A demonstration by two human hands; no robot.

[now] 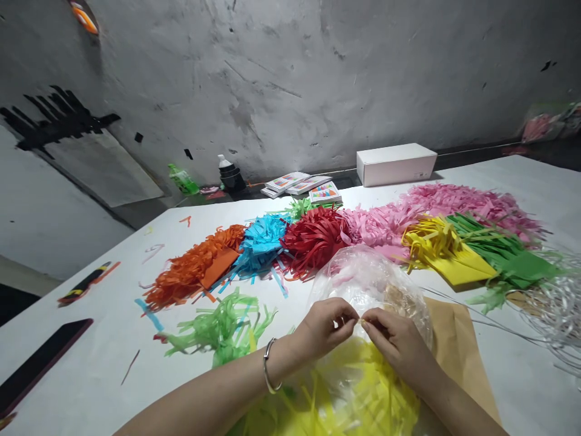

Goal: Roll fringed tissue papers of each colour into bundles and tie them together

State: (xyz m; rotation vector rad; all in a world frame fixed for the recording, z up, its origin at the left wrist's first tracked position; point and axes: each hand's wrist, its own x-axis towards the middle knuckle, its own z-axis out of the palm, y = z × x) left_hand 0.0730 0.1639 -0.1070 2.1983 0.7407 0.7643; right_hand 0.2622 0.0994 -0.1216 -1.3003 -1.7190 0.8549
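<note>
My left hand, with a silver bangle at the wrist, is closed in a pinch. The fingertips of my right hand pinch too, meeting the left ones above a clear plastic bag. What sits between the fingertips is too small to make out. Below both hands lies a heap of yellow paper fringe, close to my forearms. Green tissue strips lie left of my left hand. A sheet of brown paper shows beyond my right hand.
Fringed paper bundles cross the table: orange, blue, red, pink, yellow and green. Silvery cord tangles at right. A phone and a cutter lie left; a white box stands behind.
</note>
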